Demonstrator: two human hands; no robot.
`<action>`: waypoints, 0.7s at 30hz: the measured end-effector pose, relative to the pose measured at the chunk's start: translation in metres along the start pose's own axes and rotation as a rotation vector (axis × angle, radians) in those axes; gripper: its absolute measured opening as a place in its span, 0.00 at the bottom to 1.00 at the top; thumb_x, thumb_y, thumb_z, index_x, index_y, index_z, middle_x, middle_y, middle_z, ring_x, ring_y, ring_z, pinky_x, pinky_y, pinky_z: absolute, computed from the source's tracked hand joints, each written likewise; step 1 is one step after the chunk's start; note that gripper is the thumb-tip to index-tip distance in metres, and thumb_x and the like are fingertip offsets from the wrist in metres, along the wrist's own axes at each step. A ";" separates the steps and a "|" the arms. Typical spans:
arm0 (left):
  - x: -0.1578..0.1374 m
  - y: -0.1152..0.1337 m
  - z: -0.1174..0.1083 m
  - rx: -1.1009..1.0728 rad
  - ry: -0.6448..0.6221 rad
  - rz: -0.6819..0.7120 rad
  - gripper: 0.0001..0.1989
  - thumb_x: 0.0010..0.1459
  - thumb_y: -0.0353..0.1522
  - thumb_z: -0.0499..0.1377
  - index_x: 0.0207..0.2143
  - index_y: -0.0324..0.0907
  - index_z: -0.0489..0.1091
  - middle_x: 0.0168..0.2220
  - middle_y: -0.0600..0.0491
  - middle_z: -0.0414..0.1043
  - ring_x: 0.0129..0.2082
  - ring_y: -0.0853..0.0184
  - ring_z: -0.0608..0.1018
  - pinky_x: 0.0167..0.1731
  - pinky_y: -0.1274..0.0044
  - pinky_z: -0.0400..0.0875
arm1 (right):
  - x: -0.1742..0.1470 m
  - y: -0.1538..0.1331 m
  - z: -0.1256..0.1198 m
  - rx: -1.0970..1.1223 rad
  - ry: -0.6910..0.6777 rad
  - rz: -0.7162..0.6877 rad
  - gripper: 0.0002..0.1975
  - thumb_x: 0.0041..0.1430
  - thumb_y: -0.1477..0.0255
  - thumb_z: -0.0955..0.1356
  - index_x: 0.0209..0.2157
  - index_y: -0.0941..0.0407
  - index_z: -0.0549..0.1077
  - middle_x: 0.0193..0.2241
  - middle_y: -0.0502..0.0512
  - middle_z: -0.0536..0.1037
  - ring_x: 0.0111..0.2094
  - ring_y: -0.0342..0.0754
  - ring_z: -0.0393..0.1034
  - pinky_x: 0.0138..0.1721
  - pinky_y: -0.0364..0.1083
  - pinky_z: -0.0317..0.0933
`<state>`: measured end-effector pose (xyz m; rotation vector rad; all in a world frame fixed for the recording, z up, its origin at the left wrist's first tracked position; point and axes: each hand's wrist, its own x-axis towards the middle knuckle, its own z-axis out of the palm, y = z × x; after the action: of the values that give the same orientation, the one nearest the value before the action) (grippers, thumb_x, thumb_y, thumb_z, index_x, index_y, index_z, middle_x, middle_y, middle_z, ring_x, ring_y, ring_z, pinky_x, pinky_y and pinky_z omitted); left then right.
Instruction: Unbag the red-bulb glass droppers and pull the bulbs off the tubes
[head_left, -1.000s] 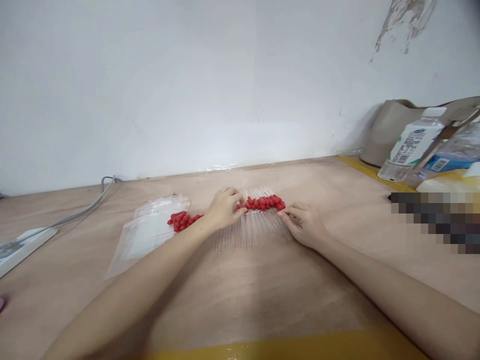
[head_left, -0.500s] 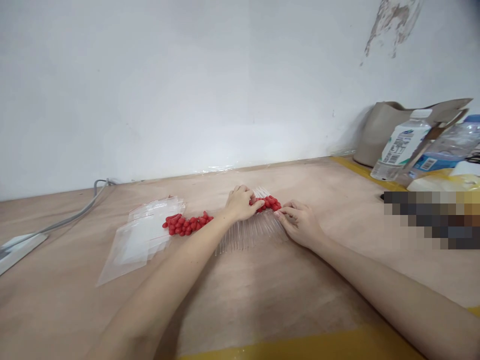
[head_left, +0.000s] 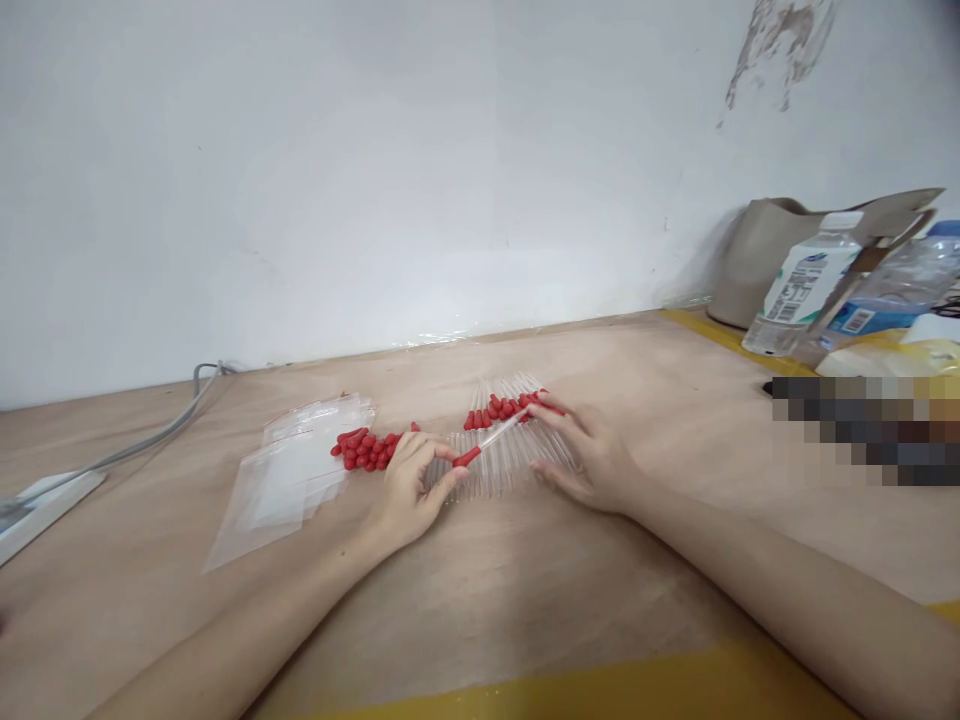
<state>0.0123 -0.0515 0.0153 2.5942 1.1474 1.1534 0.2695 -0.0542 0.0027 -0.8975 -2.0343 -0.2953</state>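
Observation:
A dropper (head_left: 501,432) with a clear tube and a red rubber bulb lies slantwise above other droppers. My left hand (head_left: 411,484) pinches its red bulb between thumb and fingertips. My right hand (head_left: 596,455) has its fingers spread over the right side of the row, near the far end of that tube; whether a fingertip touches it is unclear. Below and behind are several clear tubes (head_left: 495,472) side by side, with red bulbs (head_left: 501,408) among them. A pile of loose red bulbs (head_left: 366,450) sits left of my left hand, partly on clear plastic bags (head_left: 281,490).
A grey cable (head_left: 169,415) runs to a white power strip (head_left: 45,510) at left. On the right stand a labelled bottle (head_left: 802,285), a second bottle (head_left: 900,280) and a beige bag (head_left: 750,260). Yellow tape (head_left: 510,690) crosses the wooden table's near edge. A white wall rises behind.
My left hand has moved left and nearer from the red bulbs and now holds a dropper by its bulb. My right hand has opened from a pinch, uncovering more of the row.

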 end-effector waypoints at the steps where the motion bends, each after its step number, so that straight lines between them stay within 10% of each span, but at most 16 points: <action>1: -0.003 -0.002 -0.001 -0.003 -0.009 0.020 0.05 0.55 0.34 0.56 0.33 0.41 0.66 0.34 0.52 0.68 0.37 0.65 0.68 0.39 0.71 0.62 | 0.000 -0.004 0.000 -0.006 -0.039 -0.071 0.26 0.54 0.64 0.65 0.53 0.58 0.60 0.53 0.63 0.63 0.53 0.53 0.58 0.52 0.54 0.56; 21: 0.001 0.008 0.016 0.236 -0.028 0.396 0.18 0.53 0.38 0.58 0.46 0.41 0.66 0.47 0.46 0.69 0.48 0.59 0.69 0.45 0.68 0.65 | 0.001 -0.016 0.021 0.019 -0.090 -0.232 0.07 0.57 0.72 0.64 0.36 0.56 0.72 0.35 0.51 0.77 0.45 0.49 0.66 0.54 0.56 0.51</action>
<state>0.0284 -0.0534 0.0078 3.1117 0.8294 1.0931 0.2447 -0.0543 -0.0074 -0.6741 -2.2247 -0.3671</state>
